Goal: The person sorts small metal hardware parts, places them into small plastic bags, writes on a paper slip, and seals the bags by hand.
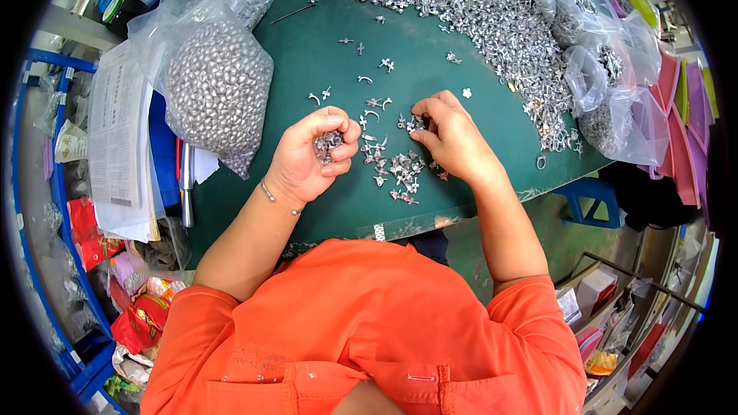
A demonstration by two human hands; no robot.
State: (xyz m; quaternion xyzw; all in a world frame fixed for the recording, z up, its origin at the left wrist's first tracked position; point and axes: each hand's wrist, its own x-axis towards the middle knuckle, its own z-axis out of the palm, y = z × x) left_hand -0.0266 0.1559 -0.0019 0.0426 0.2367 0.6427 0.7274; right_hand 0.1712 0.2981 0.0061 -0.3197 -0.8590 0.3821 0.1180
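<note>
My left hand (315, 150) is cupped, fingers curled round a clump of small silver metal parts (328, 146). A thin open bangle (267, 189) circles that wrist. Opposite it, my right hand (453, 134) bends its thumb and fingers together at the tips, over some of the same small parts (413, 122); exactly which piece lies between them I cannot make out. Between and below the hands, a loose cluster of small silver parts (406, 169) rests on the green tabletop (307, 54). Single pieces, some curved like hooks, lie scattered farther off.
A big heap of silver parts (477, 15) spreads across the far right, beside clear plastic bags (615, 100). At left stands a clear bag of silver beads (219, 77), next to papers (119, 146). Coloured bins (676, 100) line the right edge; a blue stool (590, 201) is below.
</note>
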